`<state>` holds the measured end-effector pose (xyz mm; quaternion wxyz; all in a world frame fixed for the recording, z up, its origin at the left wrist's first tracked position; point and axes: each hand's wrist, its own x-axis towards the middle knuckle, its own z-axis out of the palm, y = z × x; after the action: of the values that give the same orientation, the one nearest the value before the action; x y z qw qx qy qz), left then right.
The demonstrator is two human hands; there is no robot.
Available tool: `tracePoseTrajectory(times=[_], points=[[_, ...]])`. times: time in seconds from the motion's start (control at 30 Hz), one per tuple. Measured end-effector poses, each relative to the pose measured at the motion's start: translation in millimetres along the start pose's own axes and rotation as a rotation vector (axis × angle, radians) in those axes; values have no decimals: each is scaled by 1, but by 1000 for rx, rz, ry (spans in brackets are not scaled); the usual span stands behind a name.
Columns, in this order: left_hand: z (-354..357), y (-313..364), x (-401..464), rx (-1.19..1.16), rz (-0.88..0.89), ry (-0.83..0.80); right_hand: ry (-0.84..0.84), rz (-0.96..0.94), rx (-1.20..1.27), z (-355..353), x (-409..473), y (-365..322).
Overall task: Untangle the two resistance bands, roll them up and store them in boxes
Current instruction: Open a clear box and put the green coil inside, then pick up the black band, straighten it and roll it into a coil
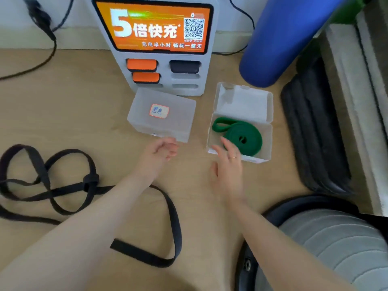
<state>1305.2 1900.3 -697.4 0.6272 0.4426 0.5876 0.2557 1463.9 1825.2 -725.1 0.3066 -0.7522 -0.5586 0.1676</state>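
Plainly, the right hand (227, 164) hovers with fingers (225, 142) straight and spread over the near edge of the open box (266, 143), holding nothing; the rolled green band (244, 136) lies inside it; the left hand (161, 151), fingers loosely curled and empty, sits just before the closed box (161, 114); the black band (63, 185) sprawls knotted on the floor (84, 101).

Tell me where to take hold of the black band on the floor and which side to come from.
Grip the black band at its knot, where the strands cross and bunch into the one raised lump; elsewhere the strap seems to lie flat on the floor. Come from above with the left hand, which is nearer and empty. The right hand is at the box with the green band.
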Motion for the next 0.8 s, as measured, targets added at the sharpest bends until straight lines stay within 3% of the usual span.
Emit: tracePoseTrajectory(times=[0.13, 0.2, 0.33, 0.43, 0.6, 0.7, 0.8], points=[[-58, -5, -33, 166, -63, 100, -470, -320, 48, 41, -25, -63], [-95, -10, -61, 289, -103, 150, -708, -303, 27, 56, -41, -81], [-150, -20, -130, 398, -240, 245, -968, -335, -106, 72, -73, -98], [-174, -41, -164, 417, -353, 304, -889, -355, -419, 86, -89, -101], [-191, -78, -188, 384, -450, 324, -664, 111, -659, 91, -86, -91], [-190, -101, -197, 386, -423, 274, -648, 232, -570, 82, -99, -78], [-185, -117, -206, 379, -363, 231, -729, 258, -201, 80, -123, -87]])
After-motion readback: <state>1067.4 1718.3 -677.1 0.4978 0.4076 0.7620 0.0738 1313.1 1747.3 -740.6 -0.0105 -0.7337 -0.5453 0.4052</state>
